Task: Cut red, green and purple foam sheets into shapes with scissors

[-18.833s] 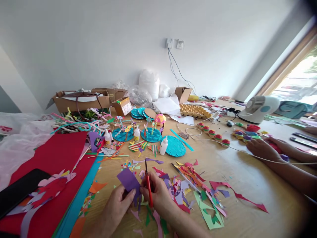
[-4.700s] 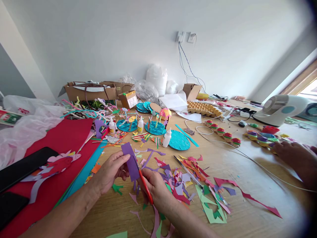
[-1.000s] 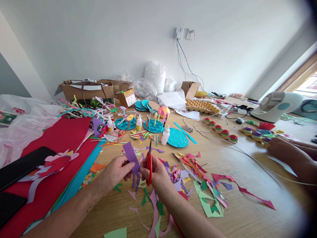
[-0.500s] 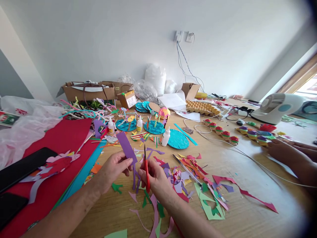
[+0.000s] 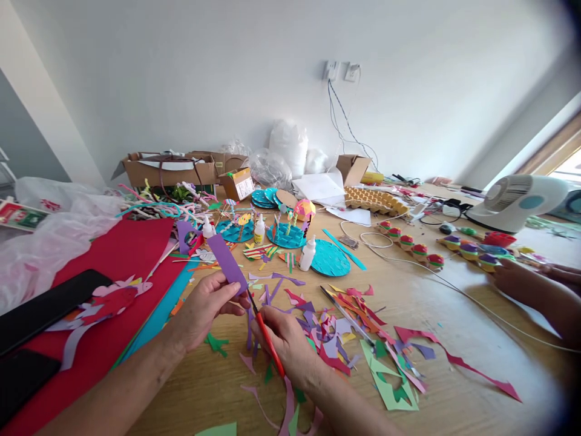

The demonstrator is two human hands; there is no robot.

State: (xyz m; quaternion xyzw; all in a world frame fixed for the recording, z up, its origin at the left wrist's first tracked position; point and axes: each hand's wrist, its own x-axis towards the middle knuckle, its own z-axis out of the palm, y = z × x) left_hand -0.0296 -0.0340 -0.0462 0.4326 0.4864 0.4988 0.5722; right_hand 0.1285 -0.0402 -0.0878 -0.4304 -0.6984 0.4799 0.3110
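My left hand (image 5: pixel 213 306) pinches a purple paper strip (image 5: pixel 227 261) between thumb and fingers, its long end tilted up and away from me. In my right hand (image 5: pixel 285 339) are red-handled scissors (image 5: pixel 269 340), my fingers wrapped round the handles. The dark blades point up and left, their tips at the strip's lower right edge; whether they touch the paper I cannot tell. Below and to the right of my hands lie many paper scraps (image 5: pixel 333 333) in purple, pink, red and green. A pair of black-and-silver tweezers or a similar slim tool (image 5: pixel 347 318) rests among them.
Red paper sheets (image 5: pixel 113 266) and a black phone-like slab (image 5: pixel 54 309) lie on the left. Glue bottles (image 5: pixel 307 253) and blue discs (image 5: pixel 329 258) stand ahead. At right are painted egg-carton pieces (image 5: pixel 420 251), a white cable (image 5: pixel 454 287), a fan (image 5: pixel 517 203) and another person's hand (image 5: pixel 512 278).
The scissors have swung from nearly upright to a leftward tilt, bringing their tips to the purple strip. The view has shifted slightly. My left hand keeps its hold on the strip.
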